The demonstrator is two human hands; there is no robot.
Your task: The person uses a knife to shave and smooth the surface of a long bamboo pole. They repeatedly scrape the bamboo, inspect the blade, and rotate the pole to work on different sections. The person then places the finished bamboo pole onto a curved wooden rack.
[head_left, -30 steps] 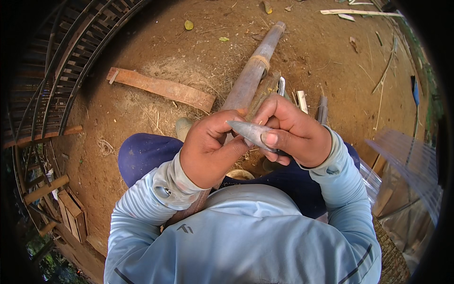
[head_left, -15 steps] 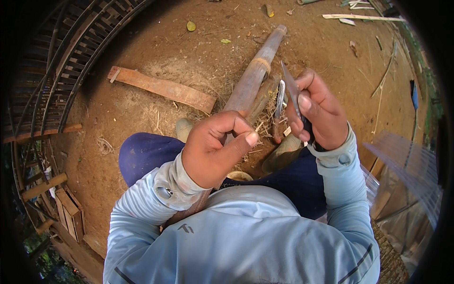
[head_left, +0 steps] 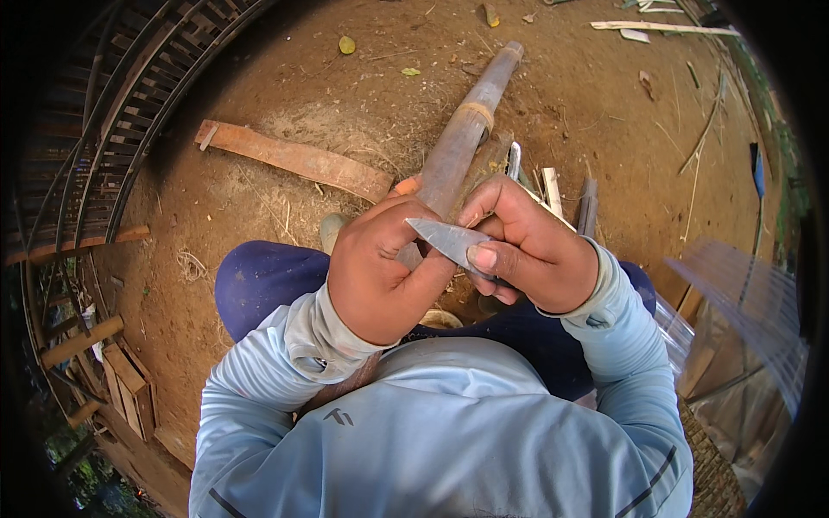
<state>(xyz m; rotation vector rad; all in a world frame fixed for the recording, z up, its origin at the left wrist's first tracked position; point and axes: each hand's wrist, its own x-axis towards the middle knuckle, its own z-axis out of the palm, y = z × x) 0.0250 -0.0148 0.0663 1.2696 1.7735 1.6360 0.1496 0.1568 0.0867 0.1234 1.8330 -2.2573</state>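
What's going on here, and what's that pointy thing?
Someone in a light blue shirt has a pointed knife in the grip of their right hand. It points left, partly overlapping the curled left hand; I can't see whether that hand pinches anything. A long pole stretches away beyond the hands, and a flat brown strip lies on the ground.
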